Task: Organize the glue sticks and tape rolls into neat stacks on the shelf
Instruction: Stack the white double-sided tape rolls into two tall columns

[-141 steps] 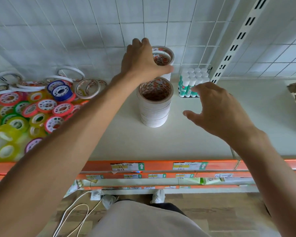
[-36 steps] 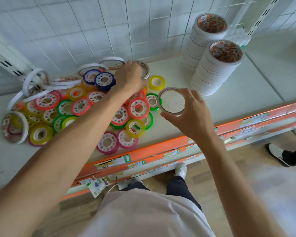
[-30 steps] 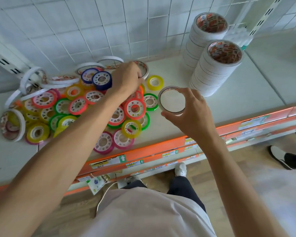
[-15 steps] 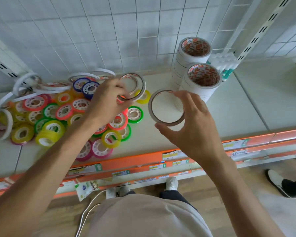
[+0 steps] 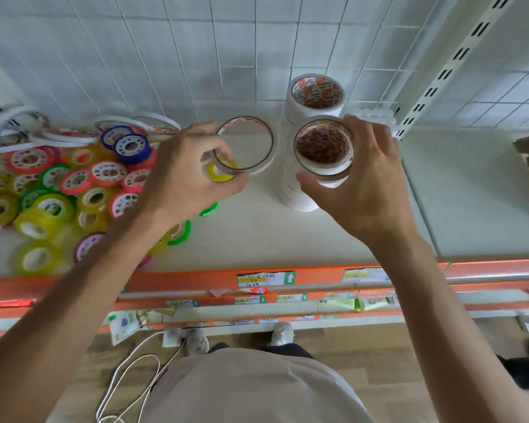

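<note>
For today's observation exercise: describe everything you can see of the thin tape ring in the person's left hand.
The thin tape ring is a wide, narrow white hoop with red print on its inner face and an open middle. It is held tilted above the shelf, pinched at its lower left edge by the left hand. It sits just left of the front tape stack; contact cannot be told.

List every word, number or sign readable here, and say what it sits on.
White up arrow on a green square: price label on the orange shelf edge; its handwritten digits are too blurred to read.
Red print inside the cores of the white tape stacks: blurred, unreadable.
Other shelf-edge labels and lower-shelf tags: too small to read.
No text can be quoted.
</note>
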`<state>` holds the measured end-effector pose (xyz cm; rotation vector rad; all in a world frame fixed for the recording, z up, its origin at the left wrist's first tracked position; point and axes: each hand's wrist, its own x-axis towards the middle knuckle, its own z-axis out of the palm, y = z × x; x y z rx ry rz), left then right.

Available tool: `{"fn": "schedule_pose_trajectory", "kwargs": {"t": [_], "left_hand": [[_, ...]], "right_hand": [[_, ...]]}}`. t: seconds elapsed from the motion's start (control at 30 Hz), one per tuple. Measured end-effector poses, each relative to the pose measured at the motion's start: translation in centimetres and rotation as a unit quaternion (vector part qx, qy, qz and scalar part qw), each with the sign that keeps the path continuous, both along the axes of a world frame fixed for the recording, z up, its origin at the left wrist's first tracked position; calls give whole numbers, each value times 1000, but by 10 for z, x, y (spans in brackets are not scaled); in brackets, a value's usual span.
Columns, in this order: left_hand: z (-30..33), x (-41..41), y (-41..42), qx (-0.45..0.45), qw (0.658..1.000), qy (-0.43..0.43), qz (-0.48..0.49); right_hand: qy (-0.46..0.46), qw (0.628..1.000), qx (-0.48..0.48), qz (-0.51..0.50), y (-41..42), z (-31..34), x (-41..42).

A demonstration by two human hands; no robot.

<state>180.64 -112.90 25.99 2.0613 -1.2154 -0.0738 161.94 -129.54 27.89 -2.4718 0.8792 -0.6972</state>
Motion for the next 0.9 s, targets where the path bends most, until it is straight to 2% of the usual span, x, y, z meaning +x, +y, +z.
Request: {"fn": "schedule_pose_trajectory", "kwargs": {"t": [0.13,0.23,0.37,0.67,0.9], "left_hand": [[1,-9,-6,-56,996,70,13],[3,-15,-9,-59,994,86,41],[3,-22,-7,-41,994,55,85],[2,-29,-6,-4,994,-48,100],[-1,-32,-10,-2,992,-51,112]], "right_hand": [[21,999,32,-6,-17,2,2],[35,999,39,5,-23,2,9],[42,998,47,16,-31,1,14],[54,996,59,35,-39,-1,14],[65,996,51,42,-42,-2,17]]}}
